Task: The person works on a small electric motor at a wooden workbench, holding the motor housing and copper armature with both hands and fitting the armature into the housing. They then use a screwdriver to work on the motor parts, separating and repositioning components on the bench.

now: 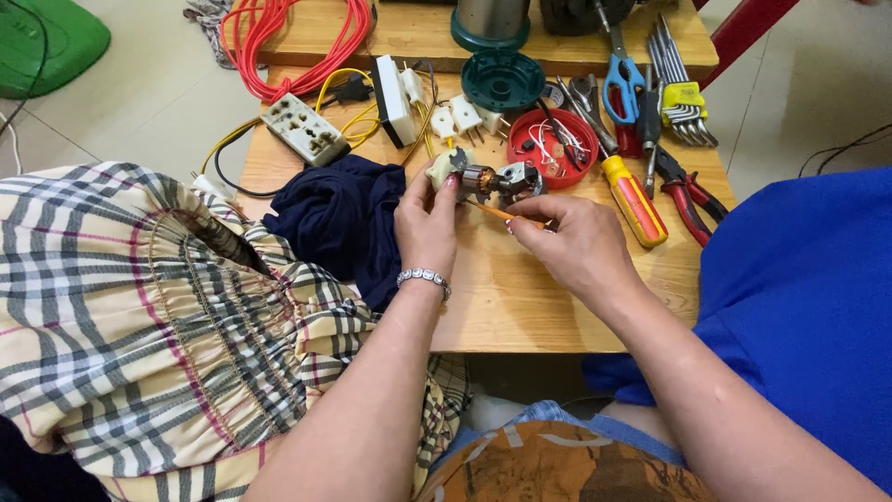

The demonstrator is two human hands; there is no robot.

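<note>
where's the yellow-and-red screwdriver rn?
In the head view, the yellow-and-red screwdriver lies on the wooden table, right of centre, just beyond the right hand, between the red dish and the red-handled pliers.

Left hand (426, 228), bracelet at the wrist, pinching a small electric motor (483, 178) with copper windings above the middle of the wooden tabletop (520, 307). Right hand (576, 246) gripping a thin orange tool (502, 214), tip touching the motor. Dark blue cloth (339, 218) just beside the left hand. Red lid (553, 149) with small parts behind the motor; orange-handled screwdriver (635, 206) and red-handled pliers (688, 195) toward the right edge.
</note>
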